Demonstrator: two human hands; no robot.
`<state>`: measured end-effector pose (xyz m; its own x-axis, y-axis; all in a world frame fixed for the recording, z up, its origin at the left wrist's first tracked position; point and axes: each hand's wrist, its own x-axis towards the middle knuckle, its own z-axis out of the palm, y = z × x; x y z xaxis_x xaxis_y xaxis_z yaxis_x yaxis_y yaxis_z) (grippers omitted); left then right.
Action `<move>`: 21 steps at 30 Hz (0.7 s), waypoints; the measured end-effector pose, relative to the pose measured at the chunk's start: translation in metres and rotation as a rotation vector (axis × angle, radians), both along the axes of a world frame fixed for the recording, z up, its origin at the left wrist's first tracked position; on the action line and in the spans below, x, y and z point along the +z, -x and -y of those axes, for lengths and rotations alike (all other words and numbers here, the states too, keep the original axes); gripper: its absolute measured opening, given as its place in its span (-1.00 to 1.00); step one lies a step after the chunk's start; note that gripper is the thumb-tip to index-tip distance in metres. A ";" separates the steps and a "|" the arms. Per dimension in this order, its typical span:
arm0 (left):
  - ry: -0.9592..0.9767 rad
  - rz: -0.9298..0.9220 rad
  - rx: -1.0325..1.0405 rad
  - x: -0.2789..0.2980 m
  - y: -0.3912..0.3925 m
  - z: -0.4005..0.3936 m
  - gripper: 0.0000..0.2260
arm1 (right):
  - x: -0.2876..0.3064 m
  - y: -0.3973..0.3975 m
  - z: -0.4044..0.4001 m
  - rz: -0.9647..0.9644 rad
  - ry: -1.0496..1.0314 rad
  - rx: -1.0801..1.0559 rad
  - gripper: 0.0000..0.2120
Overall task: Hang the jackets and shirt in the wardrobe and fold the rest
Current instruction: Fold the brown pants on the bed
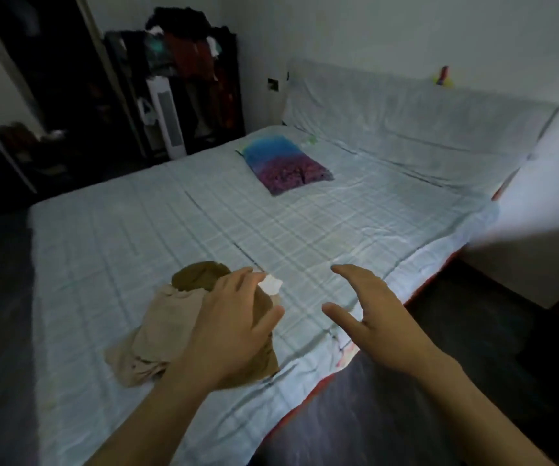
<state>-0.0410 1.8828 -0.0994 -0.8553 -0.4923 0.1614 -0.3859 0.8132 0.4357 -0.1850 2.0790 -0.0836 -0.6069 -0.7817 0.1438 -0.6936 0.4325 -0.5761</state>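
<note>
Mostly done, by the look of it: only a small heap of tan and brown clothes (183, 317) is left on the bed (204, 230), near its front corner, loosely bunched and not yet a neat fold. No jackets or shirt lie on the bed, so I'd guess the hanging part is finished (can't confirm, the wardrobe (46, 95) at far left is too dark to read).

Left hand (234, 324) sits over the heap with fingers curled down onto the fabric; a small white tag or scrap (271, 284) shows at its fingertips, and whether it's pinched I cannot tell. Right hand (368, 307) hovers above bare sheet beside the heap, fingers spread and holding nothing, well apart from the left.

Around: a blue-purple pillow (288, 166) toward the headboard (405, 105), a cluttered dark shelf rack (183, 72) piled with clothes by the wall, a white tower unit (167, 119) in front of it.

Nothing blocks the fold; plenty of sheet alongside. Dim light is the main nuisance.
</note>
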 end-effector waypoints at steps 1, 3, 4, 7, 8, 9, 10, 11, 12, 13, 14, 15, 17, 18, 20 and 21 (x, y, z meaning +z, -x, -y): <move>-0.007 -0.009 0.019 -0.003 0.001 0.010 -0.51 | -0.002 0.005 0.013 0.000 -0.004 0.023 -0.33; -0.033 -0.028 0.060 -0.011 0.004 0.032 -0.49 | -0.007 0.015 0.038 -0.001 -0.022 0.068 -0.35; -0.049 -0.034 0.080 -0.017 0.007 0.043 -0.50 | -0.010 0.020 0.050 -0.006 -0.035 0.086 -0.36; -0.082 -0.038 0.109 -0.034 0.019 0.074 -0.55 | -0.017 0.037 0.083 -0.033 -0.082 0.117 -0.37; -0.083 -0.041 0.112 -0.039 0.024 0.083 -0.55 | -0.018 0.044 0.093 -0.042 -0.096 0.125 -0.38; -0.088 -0.042 0.118 -0.044 0.028 0.091 -0.54 | -0.020 0.051 0.104 -0.049 -0.113 0.134 -0.38; -0.101 -0.040 0.128 -0.049 0.032 0.099 -0.54 | -0.021 0.058 0.114 -0.055 -0.133 0.144 -0.39; -0.114 -0.035 0.140 -0.055 0.035 0.107 -0.53 | -0.023 0.065 0.125 -0.059 -0.153 0.156 -0.39; -0.128 -0.033 0.151 -0.060 0.038 0.116 -0.54 | -0.026 0.072 0.136 -0.058 -0.171 0.168 -0.39; -0.139 -0.034 0.161 -0.065 0.038 0.124 -0.55 | -0.029 0.077 0.147 -0.055 -0.182 0.180 -0.39; -0.148 -0.038 0.175 -0.070 0.039 0.132 -0.56 | -0.034 0.082 0.158 -0.049 -0.187 0.193 -0.39; -0.154 -0.039 0.192 -0.075 0.038 0.139 -0.57 | -0.039 0.087 0.167 -0.039 -0.192 0.206 -0.40; -0.170 -0.018 0.233 -0.082 0.036 0.150 -0.57 | -0.052 0.094 0.184 -0.015 -0.202 0.236 -0.40; -0.183 -0.006 0.253 -0.085 0.035 0.155 -0.56 | -0.059 0.096 0.190 -0.001 -0.205 0.255 -0.41; -0.204 0.014 0.287 -0.092 0.036 0.162 -0.56 | -0.073 0.103 0.202 0.037 -0.217 0.299 -0.42; -0.207 0.028 0.302 -0.095 0.037 0.165 -0.55 | -0.079 0.107 0.206 0.059 -0.224 0.319 -0.42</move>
<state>-0.0782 1.7177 -0.1941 -0.6693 -0.7430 0.0103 -0.6089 0.5564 0.5653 -0.2924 1.8726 -0.1625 -0.3309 -0.9403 -0.0798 -0.7819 0.3206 -0.5347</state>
